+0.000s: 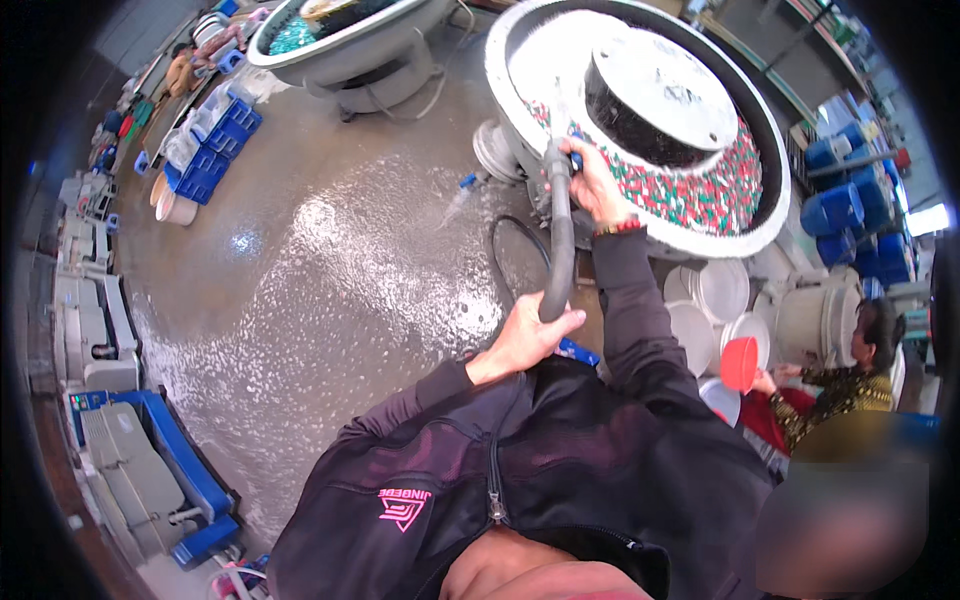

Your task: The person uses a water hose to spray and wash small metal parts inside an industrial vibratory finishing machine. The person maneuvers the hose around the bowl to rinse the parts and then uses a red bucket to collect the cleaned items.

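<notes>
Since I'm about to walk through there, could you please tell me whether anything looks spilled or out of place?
Yes: the floor left of the tub with red, green and white pieces is wet, with whitish, froth-like specks spread widely. It looks like spilled water, though its source is unclear.

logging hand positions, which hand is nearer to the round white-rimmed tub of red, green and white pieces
Right. The right hand grips the thick grey hose right by the tub; the left hand holds that hose farther back, away from the tub.
</notes>
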Tool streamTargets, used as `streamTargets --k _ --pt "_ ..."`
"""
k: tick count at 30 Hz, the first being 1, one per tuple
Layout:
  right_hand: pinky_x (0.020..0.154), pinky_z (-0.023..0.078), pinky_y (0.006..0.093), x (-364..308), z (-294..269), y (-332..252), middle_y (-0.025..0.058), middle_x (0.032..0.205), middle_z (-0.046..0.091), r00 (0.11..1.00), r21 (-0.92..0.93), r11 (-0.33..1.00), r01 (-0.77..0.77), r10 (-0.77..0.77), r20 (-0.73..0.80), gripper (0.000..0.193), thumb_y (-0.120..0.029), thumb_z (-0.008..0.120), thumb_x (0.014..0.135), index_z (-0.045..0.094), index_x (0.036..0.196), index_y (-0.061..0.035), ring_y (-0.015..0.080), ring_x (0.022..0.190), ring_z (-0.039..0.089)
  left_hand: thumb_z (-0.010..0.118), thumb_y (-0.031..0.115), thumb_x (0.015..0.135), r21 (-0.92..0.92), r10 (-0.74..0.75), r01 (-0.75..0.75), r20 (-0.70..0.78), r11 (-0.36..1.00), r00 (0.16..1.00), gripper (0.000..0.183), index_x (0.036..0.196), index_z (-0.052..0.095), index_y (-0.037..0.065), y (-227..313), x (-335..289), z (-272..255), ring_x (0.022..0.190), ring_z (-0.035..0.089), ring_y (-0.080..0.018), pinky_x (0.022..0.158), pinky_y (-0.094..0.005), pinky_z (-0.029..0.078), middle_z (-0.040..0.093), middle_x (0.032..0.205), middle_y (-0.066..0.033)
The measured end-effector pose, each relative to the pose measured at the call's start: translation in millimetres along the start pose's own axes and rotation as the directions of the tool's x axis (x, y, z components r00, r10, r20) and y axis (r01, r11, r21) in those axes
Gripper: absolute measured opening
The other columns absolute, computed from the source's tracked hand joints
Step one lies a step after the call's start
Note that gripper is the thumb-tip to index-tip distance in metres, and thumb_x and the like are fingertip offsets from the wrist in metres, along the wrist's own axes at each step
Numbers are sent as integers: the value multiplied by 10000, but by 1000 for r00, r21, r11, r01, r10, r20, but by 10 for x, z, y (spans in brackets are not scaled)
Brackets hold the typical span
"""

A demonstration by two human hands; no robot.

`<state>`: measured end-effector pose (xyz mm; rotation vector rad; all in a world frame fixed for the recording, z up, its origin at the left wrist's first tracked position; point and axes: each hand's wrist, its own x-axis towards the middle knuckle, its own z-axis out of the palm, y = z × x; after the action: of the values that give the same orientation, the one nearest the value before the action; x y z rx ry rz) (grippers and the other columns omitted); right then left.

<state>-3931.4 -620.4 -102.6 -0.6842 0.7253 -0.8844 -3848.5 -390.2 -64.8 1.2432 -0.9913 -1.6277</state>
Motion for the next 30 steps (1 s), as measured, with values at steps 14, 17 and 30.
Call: streamTargets --k 14,17,30 --pt "483 511 445 -172 -556 169 91 707 509 985 83 997 1 13 -174 196 -139 525 726 468 866 -14 226 578 544 623 172 783 -12 -36 38 111 999 993 206 687 491 46 -120 157 25 383 395 -47 357 -211 291 450 478 23" --pt "478 506 432 -64 -537 129 109 738 512 985 39 999 -26 32 -170 229 -150 535 720 472 890 -11 237 595 545 628 162 776 -60 -85 92 100 994 991 200 682 499 40 -97 192 78 383 389 -45 362 -215 291 452 473 19" --pt "422 502 380 -61 -658 233 115 674 511 990 44 999 -7 13 -144 215 -164 535 722 481 857 -5 231 528 543 582 88 788 -114 -114 120 52 986 992 181 668 455 41 -109 228 204 347 316 -53 333 -219 231 366 450 29"
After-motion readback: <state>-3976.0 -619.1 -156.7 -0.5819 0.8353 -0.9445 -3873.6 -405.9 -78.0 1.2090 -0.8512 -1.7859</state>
